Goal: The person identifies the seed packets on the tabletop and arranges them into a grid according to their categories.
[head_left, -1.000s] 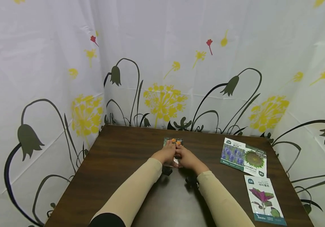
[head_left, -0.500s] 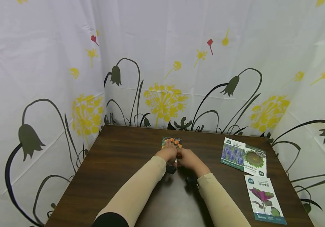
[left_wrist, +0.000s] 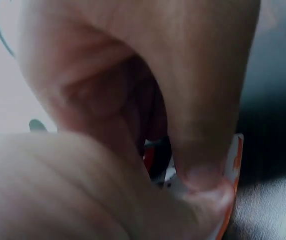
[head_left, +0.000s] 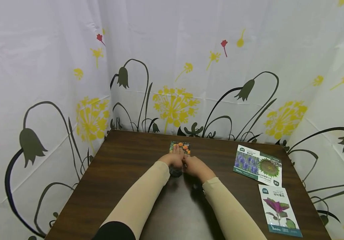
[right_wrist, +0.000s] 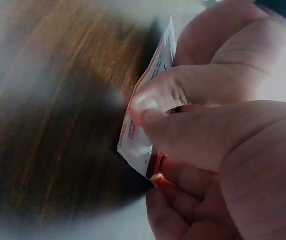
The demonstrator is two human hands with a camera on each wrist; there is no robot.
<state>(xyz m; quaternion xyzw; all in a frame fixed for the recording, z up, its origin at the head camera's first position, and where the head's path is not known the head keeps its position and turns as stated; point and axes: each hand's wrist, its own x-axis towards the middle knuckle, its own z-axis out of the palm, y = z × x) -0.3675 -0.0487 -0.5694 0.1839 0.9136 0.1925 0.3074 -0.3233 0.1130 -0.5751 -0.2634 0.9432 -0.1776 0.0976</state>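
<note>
Beige sleeves (head_left: 144,200) poke in from the bottom, magenta-flower packet (head_left: 280,210) lower right, sunflower packet (head_left: 269,169) and blue-flower packet (head_left: 246,161) just above it. Mid-frame, right hand (head_left: 198,167) and left hand (head_left: 174,158) both pinch an orange-flower packet (head_left: 185,147) over the wood table (head_left: 129,156). Pretty busy flowery curtain (head_left: 159,36) behind.

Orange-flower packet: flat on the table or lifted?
Lifted, at least partly: in the right wrist view the packet slants against the table, fingers pinching it. Whether an edge touches, cannot tell.
</note>
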